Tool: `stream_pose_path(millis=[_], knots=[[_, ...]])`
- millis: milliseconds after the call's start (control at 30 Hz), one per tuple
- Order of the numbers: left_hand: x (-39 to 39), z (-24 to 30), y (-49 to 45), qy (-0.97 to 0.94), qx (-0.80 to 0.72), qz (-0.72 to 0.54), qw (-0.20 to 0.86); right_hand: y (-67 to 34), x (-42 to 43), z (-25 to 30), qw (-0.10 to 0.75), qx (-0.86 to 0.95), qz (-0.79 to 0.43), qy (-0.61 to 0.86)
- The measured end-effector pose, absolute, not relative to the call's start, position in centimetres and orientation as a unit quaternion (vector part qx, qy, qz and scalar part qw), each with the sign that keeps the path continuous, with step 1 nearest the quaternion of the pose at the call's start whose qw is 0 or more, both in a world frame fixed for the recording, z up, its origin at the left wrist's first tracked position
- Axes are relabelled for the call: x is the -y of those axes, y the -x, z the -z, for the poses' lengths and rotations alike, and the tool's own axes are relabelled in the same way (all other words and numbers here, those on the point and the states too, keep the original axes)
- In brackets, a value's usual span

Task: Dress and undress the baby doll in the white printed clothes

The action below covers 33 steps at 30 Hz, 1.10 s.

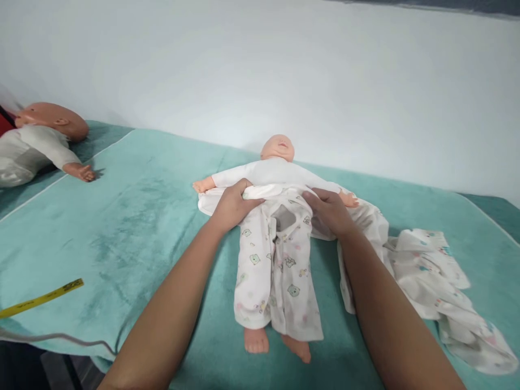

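Observation:
A baby doll (276,170) with a white cloth body lies on its back, arms spread and head toward the wall. White baby pants (255,281) printed with small green animals cover its legs, and both bare feet stick out of the cuffs. My left hand (233,206) pinches the waistband on the left side, thumb on top. On the other side, my right hand (328,210) grips the waistband near the doll's hip; some of its fingers are hidden in the cloth. Between the legs, the front shows a gap with grey-white fabric inside. White cloth lies spread under the doll's arms.
A crumpled white printed baby garment (430,271) lies to the right. Another doll (52,127) lies at the far left. A yellow strip (44,298) is at the left front of the teal blanket (134,216). The white wall (182,70) rises behind.

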<state>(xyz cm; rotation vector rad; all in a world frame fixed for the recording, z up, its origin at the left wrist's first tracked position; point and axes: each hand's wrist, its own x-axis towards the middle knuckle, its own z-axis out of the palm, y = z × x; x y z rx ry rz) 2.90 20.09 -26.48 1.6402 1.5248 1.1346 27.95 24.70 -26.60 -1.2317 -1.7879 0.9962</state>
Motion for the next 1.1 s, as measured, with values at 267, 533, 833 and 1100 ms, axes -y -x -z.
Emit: stream_pose_path(millis=[267,533,833,1100], knots=[[-16.4,27.7,-0.2,-0.573,-0.425,-0.430,0.552,-30.2,-20.3,27.2,0.255,0.709,-0.486,0.442],[-14.8,27.9,-0.7,-0.542,-0.460,-0.452,0.539,-29.2,-19.4,27.6,0.279,0.721,-0.404,0.490],[-13.8,28.3,-2.2,-0.478,-0.532,-0.532,0.454,-28.4,-19.0,27.9,0.344,0.678,-0.365,0.537],[-12.7,28.9,-2.9,-0.463,-0.511,-0.546,0.476,-27.6,-17.7,27.7,0.338,0.655,-0.386,0.555]])
